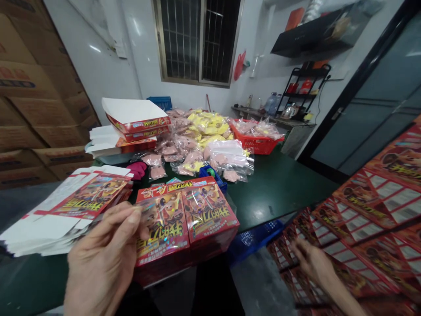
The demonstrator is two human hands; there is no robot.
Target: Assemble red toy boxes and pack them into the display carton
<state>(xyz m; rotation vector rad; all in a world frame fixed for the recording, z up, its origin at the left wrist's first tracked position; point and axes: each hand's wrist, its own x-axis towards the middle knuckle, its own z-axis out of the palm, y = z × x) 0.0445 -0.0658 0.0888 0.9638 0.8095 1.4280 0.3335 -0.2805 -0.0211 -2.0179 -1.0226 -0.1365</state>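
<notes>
Brown cartons (36,109) are rising along the left wall, their orange print too blurred to read. At the right, many red packs (365,197) are standing in rows. The green table (279,188) is stretching between, carrying a heap of bagged pink pieces (189,160) and yellow pieces (207,120) at the far side, a red basket (259,145) to their right, and a stack of flat packaging (92,195) at the left.

The red boxes (210,215) are sitting side by side at the table's near edge, in clear wrap (171,241); large yellow characters are seemingly reading 我的刀盾, while the smaller print is staying illegible. Beyond them, a blue tape holder (222,185) is lying.

The left hand (105,254) is pressing thumb and fingertips together, apparently pinching the wrap. The right hand (311,259) is hanging by the red packs, too blurred to tell its grip. The step in hand is seemingly handling the wrap; the next move is probably calling for a steady pinch.
</notes>
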